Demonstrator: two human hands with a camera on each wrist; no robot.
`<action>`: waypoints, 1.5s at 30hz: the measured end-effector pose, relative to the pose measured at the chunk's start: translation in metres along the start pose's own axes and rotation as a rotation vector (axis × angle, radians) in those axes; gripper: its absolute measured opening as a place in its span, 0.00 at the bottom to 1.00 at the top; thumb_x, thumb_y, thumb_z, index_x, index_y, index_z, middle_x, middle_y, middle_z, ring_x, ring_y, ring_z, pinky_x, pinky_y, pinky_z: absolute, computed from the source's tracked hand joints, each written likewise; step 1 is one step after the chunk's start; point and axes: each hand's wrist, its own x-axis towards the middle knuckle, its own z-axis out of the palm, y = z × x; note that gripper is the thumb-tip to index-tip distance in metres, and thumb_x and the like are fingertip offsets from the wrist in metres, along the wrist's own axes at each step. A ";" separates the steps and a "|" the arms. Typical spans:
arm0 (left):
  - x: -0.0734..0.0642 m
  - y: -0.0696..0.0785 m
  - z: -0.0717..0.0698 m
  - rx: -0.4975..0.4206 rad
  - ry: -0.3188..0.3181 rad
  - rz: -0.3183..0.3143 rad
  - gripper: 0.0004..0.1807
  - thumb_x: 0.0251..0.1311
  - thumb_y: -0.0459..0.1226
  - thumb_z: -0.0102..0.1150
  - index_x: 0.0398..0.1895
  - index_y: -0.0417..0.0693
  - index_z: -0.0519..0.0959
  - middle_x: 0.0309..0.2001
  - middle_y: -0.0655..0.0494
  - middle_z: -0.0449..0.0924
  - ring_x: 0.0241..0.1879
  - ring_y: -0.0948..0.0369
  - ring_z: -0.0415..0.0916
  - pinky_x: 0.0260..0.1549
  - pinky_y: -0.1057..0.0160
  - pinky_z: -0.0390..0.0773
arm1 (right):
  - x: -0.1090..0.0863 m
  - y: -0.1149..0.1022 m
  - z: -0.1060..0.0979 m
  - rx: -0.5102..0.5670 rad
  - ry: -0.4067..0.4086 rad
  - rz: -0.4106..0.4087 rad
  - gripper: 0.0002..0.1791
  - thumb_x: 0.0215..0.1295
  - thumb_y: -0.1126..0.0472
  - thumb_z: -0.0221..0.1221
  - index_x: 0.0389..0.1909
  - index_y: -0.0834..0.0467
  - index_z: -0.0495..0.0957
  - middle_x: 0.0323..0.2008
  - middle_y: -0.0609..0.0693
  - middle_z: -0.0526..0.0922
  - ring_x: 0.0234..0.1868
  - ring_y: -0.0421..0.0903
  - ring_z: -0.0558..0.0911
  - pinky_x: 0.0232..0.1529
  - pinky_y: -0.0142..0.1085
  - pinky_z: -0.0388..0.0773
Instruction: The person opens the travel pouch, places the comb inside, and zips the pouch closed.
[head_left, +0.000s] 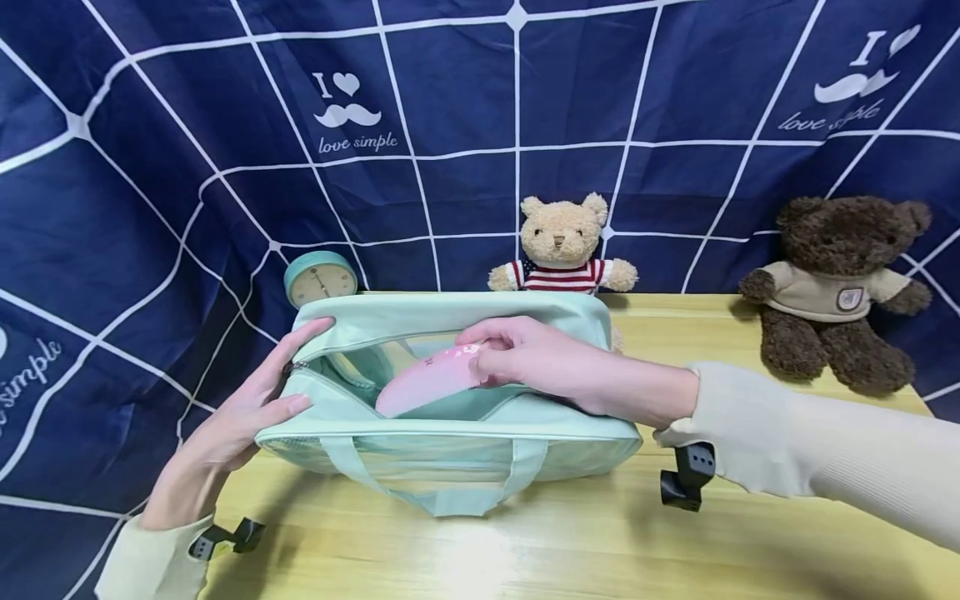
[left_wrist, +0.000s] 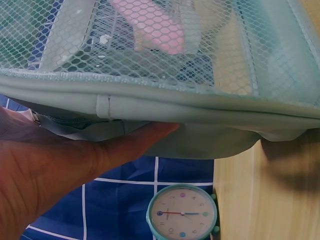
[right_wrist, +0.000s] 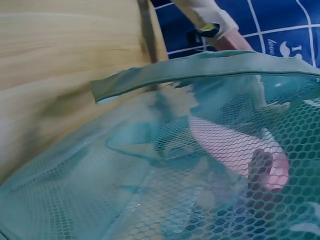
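A: What was the state of the right hand?
B: The right hand [head_left: 525, 358] was clamped on the pink comb [head_left: 427, 385], thumb and fingers pinching one end.
A: Where was the comb, and how was it aligned?
B: It was in the mouth of the bag [head_left: 450, 428]. Its long axis ran obliquely, held end up and right, free end pointing down and left. The toothed edge faced the near rim; the curved spine faced the far wall.
A: And the left hand?
B: The left hand [head_left: 240, 417] touched both sides of the opening at the bag's left end, thumb and forefinger apart.
A: Clearances?
B: Room remained between spine and far wall; the free end sat near the near rim. The table [head_left: 337, 525] extended in front. A clock [head_left: 321, 279] and light bear [head_left: 562, 237] stood behind the bag; a brown bear [head_left: 843, 292] sat well apart, right.
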 end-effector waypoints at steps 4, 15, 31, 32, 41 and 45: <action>0.001 0.000 -0.001 0.022 0.005 0.005 0.44 0.72 0.24 0.51 0.89 0.49 0.52 0.76 0.41 0.55 0.68 0.48 0.62 0.62 0.66 0.72 | 0.006 0.001 0.006 -0.033 0.032 0.036 0.25 0.67 0.67 0.59 0.65 0.65 0.80 0.43 0.54 0.87 0.45 0.44 0.85 0.55 0.37 0.81; 0.000 0.000 -0.003 0.012 0.009 -0.002 0.43 0.73 0.26 0.53 0.89 0.50 0.53 0.77 0.43 0.53 0.69 0.46 0.59 0.63 0.67 0.69 | 0.019 0.005 0.014 -0.146 0.015 0.026 0.14 0.68 0.69 0.61 0.52 0.68 0.86 0.38 0.52 0.89 0.38 0.39 0.85 0.45 0.31 0.82; 0.000 0.001 -0.003 0.039 0.015 -0.014 0.43 0.74 0.25 0.52 0.89 0.51 0.53 0.80 0.47 0.52 0.71 0.46 0.56 0.65 0.67 0.64 | 0.021 0.011 0.011 -0.294 -0.098 0.088 0.20 0.63 0.70 0.67 0.56 0.66 0.85 0.40 0.51 0.87 0.43 0.42 0.82 0.49 0.35 0.78; 0.000 0.001 -0.003 0.039 0.015 -0.013 0.43 0.74 0.25 0.52 0.89 0.51 0.53 0.80 0.47 0.52 0.71 0.46 0.56 0.65 0.67 0.64 | 0.020 0.011 0.011 -0.292 -0.106 0.096 0.20 0.62 0.71 0.66 0.56 0.67 0.85 0.40 0.51 0.87 0.43 0.43 0.82 0.49 0.35 0.78; 0.001 0.000 -0.004 0.043 0.013 -0.015 0.43 0.74 0.26 0.53 0.89 0.52 0.53 0.80 0.47 0.52 0.71 0.47 0.58 0.65 0.68 0.66 | 0.016 0.011 0.012 -0.280 -0.112 0.119 0.19 0.60 0.73 0.64 0.54 0.68 0.83 0.39 0.53 0.84 0.43 0.44 0.80 0.49 0.35 0.78; 0.001 0.000 -0.005 0.046 0.008 -0.004 0.43 0.74 0.25 0.52 0.89 0.51 0.53 0.79 0.46 0.53 0.71 0.47 0.59 0.65 0.68 0.66 | 0.017 0.010 0.009 -0.275 -0.118 0.151 0.16 0.68 0.68 0.63 0.55 0.69 0.82 0.44 0.54 0.86 0.44 0.44 0.86 0.53 0.38 0.83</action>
